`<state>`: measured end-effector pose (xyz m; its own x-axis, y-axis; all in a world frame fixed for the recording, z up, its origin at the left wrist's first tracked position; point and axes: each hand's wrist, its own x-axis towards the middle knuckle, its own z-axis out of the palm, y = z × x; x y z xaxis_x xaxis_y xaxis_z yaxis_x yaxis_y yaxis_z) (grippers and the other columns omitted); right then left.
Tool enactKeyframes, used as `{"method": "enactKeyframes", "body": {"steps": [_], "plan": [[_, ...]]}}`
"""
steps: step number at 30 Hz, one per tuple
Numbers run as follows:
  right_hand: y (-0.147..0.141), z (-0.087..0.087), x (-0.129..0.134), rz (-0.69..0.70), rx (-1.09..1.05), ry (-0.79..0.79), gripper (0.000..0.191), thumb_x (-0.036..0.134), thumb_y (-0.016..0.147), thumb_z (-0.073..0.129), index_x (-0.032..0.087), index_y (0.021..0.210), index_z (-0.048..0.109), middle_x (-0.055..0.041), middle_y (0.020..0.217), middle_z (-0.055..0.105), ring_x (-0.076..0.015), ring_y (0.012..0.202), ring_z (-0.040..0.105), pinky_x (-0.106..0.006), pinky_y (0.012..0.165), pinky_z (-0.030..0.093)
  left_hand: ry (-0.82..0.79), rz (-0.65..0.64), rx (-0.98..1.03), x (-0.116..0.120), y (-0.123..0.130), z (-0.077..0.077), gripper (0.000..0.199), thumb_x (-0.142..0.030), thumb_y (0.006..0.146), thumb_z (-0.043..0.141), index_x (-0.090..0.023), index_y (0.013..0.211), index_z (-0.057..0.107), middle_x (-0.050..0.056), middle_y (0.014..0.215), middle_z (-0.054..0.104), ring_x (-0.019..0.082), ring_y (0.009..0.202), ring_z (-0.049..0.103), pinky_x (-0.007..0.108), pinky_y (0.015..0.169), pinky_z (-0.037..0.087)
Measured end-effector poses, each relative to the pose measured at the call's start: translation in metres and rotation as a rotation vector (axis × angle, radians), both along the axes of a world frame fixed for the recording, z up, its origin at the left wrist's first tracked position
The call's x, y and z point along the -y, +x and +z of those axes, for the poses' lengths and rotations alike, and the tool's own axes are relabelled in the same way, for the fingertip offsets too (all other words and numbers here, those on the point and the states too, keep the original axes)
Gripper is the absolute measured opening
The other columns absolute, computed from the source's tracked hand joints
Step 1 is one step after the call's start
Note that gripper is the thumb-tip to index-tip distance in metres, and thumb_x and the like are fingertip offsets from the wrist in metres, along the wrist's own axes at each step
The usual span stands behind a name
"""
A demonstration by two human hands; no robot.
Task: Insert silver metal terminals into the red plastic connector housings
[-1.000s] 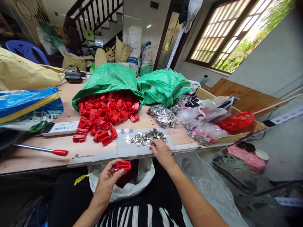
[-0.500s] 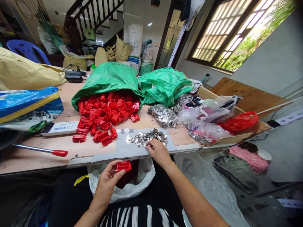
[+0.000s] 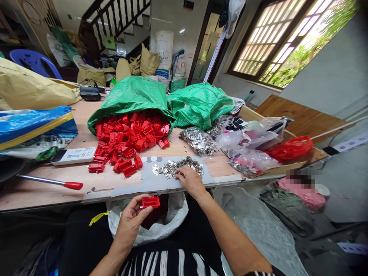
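Note:
Between the thumb and fingers of my left hand [image 3: 132,214] is a red plastic housing [image 3: 150,201], its hollow side facing me. It is held just above an open white sack [image 3: 175,226] in front of my lap. My right hand [image 3: 191,182] is at the near edge of a pile of small shiny metal pieces [image 3: 169,167], its thumb and forefinger pinched together; what lies between them is too small to make out. The pile rests on a grey sheet [image 3: 149,182] at the table's front edge.
Many red housings [image 3: 129,134] spill from a green sack [image 3: 135,94]. A red-handled tool [image 3: 73,186] and a white box [image 3: 77,155] lie at left. To the right are a bag of metal pieces [image 3: 198,142] and a cardboard tray [image 3: 316,155] with plastic bags.
My right hand has shifted slightly left and up along the metal pieces. My left hand keeps the red housing in nearly the same place.

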<state>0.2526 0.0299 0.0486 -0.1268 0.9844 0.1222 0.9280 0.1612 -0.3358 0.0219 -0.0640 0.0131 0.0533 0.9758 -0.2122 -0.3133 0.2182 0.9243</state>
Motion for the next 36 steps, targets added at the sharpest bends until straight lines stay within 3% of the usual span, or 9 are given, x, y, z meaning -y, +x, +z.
{"method": "enactKeyframes", "body": {"steps": [6, 16, 28, 36], "plan": [[-0.001, 0.005, -0.007, 0.045, 0.058, -0.012, 0.010, 0.025, 0.088, 0.056, 0.023, 0.086, 0.066, -0.0021, 0.090, 0.064, -0.0154, 0.082, 0.060, -0.024, 0.068, 0.039, 0.018, 0.000, -0.004, 0.000, -0.003, 0.001, 0.036, -0.030, 0.073, 0.074, -0.019, 0.105, 0.062, 0.005, 0.101, 0.074, 0.018, 0.094, 0.068, 0.028, 0.090, 0.051], [0.006, 0.003, -0.004, 0.010, -0.101, 0.011, 0.006, 0.020, 0.084, 0.053, 0.022, 0.085, 0.059, 0.0012, 0.079, 0.067, -0.0134, 0.068, 0.057, -0.024, 0.062, 0.034, 0.051, 0.021, -0.035, -0.010, 0.001, 0.008, 0.036, -0.030, 0.071, 0.075, -0.019, 0.103, 0.063, 0.004, 0.099, 0.074, 0.019, 0.093, 0.069, 0.028, 0.088, 0.053], [0.004, -0.002, -0.003, 0.102, -0.186, 0.086, 0.014, 0.016, 0.087, 0.052, 0.022, 0.092, 0.063, -0.0023, 0.095, 0.069, -0.0162, 0.089, 0.062, -0.027, 0.081, 0.043, 0.054, 0.033, -0.072, -0.009, 0.001, 0.009, 0.036, -0.032, 0.069, 0.076, -0.018, 0.100, 0.064, 0.006, 0.099, 0.074, 0.022, 0.093, 0.069, 0.030, 0.087, 0.053], [-0.001, 0.000, -0.001, 0.009, -0.310, 0.061, 0.009, 0.022, 0.085, 0.054, 0.023, 0.085, 0.064, -0.0003, 0.084, 0.070, -0.0165, 0.078, 0.063, -0.026, 0.071, 0.044, 0.046, -0.007, -0.004, -0.018, 0.009, 0.017, 0.029, -0.033, 0.074, 0.072, -0.018, 0.098, 0.062, 0.005, 0.099, 0.072, 0.017, 0.093, 0.066, 0.028, 0.088, 0.050]]}}
